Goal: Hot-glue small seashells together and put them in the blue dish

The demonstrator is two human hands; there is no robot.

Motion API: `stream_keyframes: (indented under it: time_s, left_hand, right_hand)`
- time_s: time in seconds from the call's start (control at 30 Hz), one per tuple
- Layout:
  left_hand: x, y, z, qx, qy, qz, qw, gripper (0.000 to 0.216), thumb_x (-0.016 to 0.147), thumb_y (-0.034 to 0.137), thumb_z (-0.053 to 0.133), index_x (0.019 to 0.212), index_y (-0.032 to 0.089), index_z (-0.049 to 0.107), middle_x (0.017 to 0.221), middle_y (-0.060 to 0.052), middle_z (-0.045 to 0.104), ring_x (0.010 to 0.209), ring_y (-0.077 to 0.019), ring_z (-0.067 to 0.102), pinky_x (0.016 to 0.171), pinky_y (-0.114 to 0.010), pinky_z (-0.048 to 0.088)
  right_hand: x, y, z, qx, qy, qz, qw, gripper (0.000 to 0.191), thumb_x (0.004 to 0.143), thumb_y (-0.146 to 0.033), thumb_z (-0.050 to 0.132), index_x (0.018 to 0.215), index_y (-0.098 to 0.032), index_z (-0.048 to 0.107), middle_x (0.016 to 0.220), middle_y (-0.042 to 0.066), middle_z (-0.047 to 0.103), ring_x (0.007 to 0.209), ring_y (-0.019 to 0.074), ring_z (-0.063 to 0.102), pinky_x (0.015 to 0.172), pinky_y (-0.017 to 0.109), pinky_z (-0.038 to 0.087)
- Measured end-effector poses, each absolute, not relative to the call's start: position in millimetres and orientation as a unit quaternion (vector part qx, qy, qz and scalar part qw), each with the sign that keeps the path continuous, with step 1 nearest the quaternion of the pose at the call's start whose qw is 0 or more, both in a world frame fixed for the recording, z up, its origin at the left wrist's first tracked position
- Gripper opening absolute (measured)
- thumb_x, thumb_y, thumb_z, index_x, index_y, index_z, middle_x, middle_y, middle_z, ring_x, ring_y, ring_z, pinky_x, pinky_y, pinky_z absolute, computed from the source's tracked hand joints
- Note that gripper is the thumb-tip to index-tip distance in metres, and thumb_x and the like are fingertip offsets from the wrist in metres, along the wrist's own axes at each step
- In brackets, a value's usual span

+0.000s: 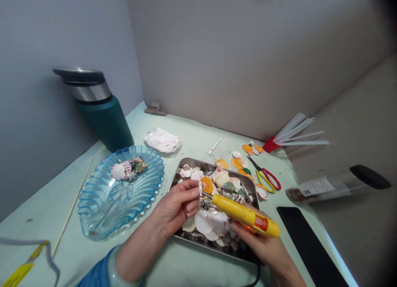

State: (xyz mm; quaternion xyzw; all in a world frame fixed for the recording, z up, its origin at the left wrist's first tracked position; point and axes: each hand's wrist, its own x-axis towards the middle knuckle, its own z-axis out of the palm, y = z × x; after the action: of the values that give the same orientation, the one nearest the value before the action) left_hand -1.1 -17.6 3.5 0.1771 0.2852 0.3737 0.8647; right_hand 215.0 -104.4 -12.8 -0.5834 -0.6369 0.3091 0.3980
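Observation:
My right hand is closed around a yellow hot glue gun, its nozzle pointing left. Between thumb and fingertips, my left hand pinches a small whitish piece, seen edge-on and too small to name. The nozzle is at this piece; whether it touches cannot be made out. Both hands are over a metal tray filled with white, orange and greenish seashells. On the left, a blue scalloped glass dish holds a small cluster of shells.
A teal bottle stands behind the dish. Right of the tray lie scissors, orange shells, a red cup of glue sticks, a clear container and a black flat object. A cord runs below the tray.

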Motion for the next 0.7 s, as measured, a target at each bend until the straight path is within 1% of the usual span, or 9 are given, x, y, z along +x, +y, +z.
stream_keyframes:
  time_s: [0.2,0.33,0.57,0.7]
  left_hand:
    - [-0.1,-17.5,4.7,0.183,0.296,0.374,0.859,0.035,0.056,0.020,0.086,0.080,0.012,0.062,0.049,0.008,0.046,0.036,0.0001,0.030,0.039,-0.016,0.016]
    - [-0.1,-18.9,4.2,0.186,0.299,0.368,0.860,0.034,0.057,0.019,0.085,0.081,0.012,0.062,0.051,0.007,0.046,0.036,0.0003,0.030,0.040,-0.017,0.016]
    - [0.0,-19.2,5.3,0.180,0.297,0.383,0.856,0.031,0.058,0.018,0.084,0.079,0.013,0.061,0.049,0.008,0.045,0.037,-0.0002,0.029,0.039,-0.017,0.015]
    - [-0.6,-19.0,4.1,0.181,0.293,0.381,0.858,0.032,0.059,0.018,0.084,0.080,0.013,0.061,0.050,0.008,0.045,0.037,-0.0002,0.029,0.039,-0.017,0.016]
  right_hand:
    - [209.1,-102.0,-4.3,-0.575,-0.649,0.295,0.402,0.013,0.080,-0.033,0.067,0.074,-0.022,0.067,0.062,0.000,0.065,0.053,0.0180,0.062,0.050,0.027,0.053]
    - [209.1,-102.8,-3.0,-0.576,-0.656,0.295,0.389,0.011,0.082,-0.031,0.066,0.076,-0.022,0.066,0.063,0.000,0.066,0.056,0.0187,0.063,0.051,0.027,0.053]
    - [213.1,-103.5,-4.6,-0.569,-0.658,0.288,0.399,0.006,0.080,-0.029,0.068,0.078,-0.024,0.069,0.067,0.001,0.069,0.056,0.0201,0.065,0.050,0.029,0.054]
    - [210.3,-102.2,-0.9,-0.569,-0.656,0.296,0.398,0.008,0.080,-0.030,0.067,0.075,-0.023,0.068,0.062,0.000,0.067,0.052,0.0183,0.062,0.047,0.027,0.052]
